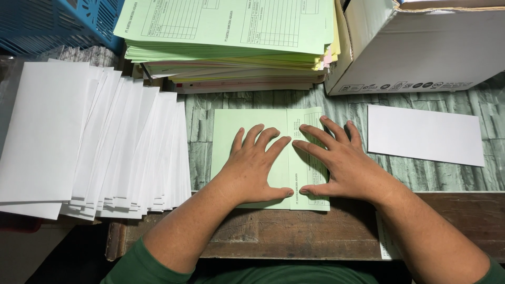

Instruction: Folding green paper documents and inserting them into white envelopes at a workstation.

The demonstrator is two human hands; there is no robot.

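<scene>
1. Sitting far left, a blue basket (52,23) is peeking in at the top corner, and white envelopes (89,142) are fanning out in an overlapping row below it.
2. Pressing down with your left hand (258,168), you are keeping it open and flat, fingers spread, on the folded green sheet (231,131); it is gripping nothing.
3. Lying in the middle of the table (294,236), that sheet is sitting just below the stack of green forms (226,31).
4. Resting beside it, your right hand (339,163) is also open and flat, palm down on the sheet's printed flap, thumb tips nearly touching.
5. Lying further right, a single white envelope (426,134) is sitting apart, below a cardboard box (421,47).
</scene>
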